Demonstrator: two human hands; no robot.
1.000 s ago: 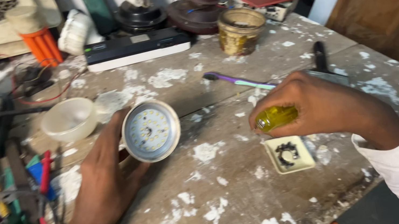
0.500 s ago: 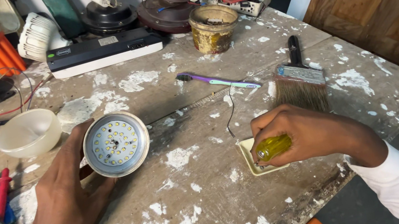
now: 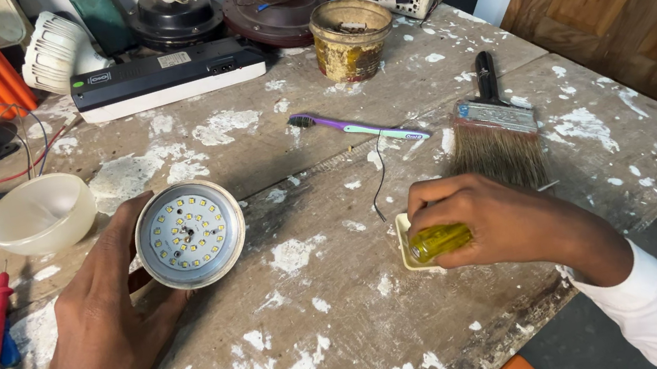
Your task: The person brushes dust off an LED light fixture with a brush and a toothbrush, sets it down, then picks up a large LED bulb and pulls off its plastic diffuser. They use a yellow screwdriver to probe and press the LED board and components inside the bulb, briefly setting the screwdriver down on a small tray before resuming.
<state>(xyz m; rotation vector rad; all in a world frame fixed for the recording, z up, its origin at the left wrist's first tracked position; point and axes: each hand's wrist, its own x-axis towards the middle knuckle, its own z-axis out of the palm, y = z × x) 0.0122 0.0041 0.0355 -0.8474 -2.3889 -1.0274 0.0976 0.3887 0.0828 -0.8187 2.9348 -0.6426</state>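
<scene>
- Left hand (image 3: 103,310) is wrapped around the bulb (image 3: 190,234), fingers closed behind its body, LED disc facing up at the camera. Bulb sits just right of the white dome (image 3: 38,214), held a little off the bench (image 3: 356,342).
- Right hand (image 3: 497,222) is closed on a yellow handle (image 3: 439,240), probably a screwdriver; the tip is hidden. It rests over the small cream tray (image 3: 405,243), well right of the bulb.
- Paintbrush (image 3: 500,136) lies just beyond the right hand; toothbrush (image 3: 359,127) up and right of the bulb; rusty tin (image 3: 352,38) farther back.
- Doing it well, my read: keep the bulb's rim steady in the left palm and the disc level so the tool can meet it square. Brace the left wrist on the bench. Go light near the LED chips, they chip easily.
- Bring the tool across low so the tray isn't dragged along with it.
- Versus 0.5 s ago: bulb held the same way, disc already up; the right hand has stayed on the tray, barely moved.
- Versus 1.0 s ago: the bulb then showed a plain white face, not the LEDs, so it's been turned over. The right hand was then above the tray; now it's down on it.
</scene>
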